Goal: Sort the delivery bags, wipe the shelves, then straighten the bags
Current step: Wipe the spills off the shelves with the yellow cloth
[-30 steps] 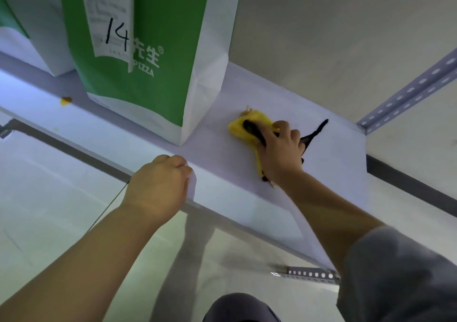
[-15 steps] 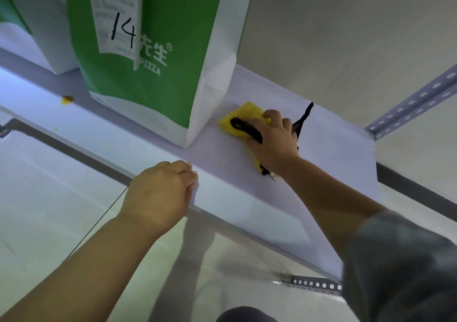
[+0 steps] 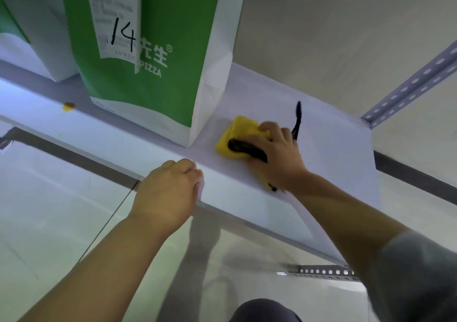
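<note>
On the pale lilac shelf board (image 3: pixel 329 148), right hand (image 3: pixel 277 156) pressing flat, fingers curled over a folded yellow cleaning cloth with a black strap (image 3: pixel 238 136). Just left of the cloth, near but apart, a tall green-and-white paper delivery bag marked 14 (image 3: pixel 153 49), upright. Left hand (image 3: pixel 170 190) closed on the shelf's front lip, bracing. Bare board to the right as far as the perforated grey steel upright (image 3: pixel 408 86); leftward, barely any room before the bag's base. Farther left, a small yellow smear (image 3: pixel 68 106), likely unwiped.

A cloth (image 3: pixel 243 130) lies on the shelf (image 3: pixel 333 153), just right of a bag (image 3: pixel 158 57).
</note>
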`<move>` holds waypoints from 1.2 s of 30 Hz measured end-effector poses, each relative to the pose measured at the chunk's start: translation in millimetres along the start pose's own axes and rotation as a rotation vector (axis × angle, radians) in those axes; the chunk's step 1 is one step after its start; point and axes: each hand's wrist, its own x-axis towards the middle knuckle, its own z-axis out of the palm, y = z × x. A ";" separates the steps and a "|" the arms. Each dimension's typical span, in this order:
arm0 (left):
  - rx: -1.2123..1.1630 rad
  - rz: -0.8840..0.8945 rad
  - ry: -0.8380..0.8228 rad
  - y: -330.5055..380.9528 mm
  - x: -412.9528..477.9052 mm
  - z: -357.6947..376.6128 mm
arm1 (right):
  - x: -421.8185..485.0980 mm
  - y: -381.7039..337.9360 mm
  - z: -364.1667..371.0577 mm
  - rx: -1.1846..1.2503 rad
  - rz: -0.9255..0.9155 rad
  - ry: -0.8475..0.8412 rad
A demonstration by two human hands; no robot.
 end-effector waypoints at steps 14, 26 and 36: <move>-0.030 0.106 0.021 -4.4 -7.4 -3.6 | -20.3 -9.7 1.2 -0.093 0.562 0.093; -0.002 0.270 0.069 -17.0 -6.7 0.7 | -86.2 -56.8 -0.4 -0.035 0.445 0.075; -0.079 0.354 0.061 -31.1 -7.8 -4.5 | -99.7 -87.0 -16.7 0.149 0.521 0.101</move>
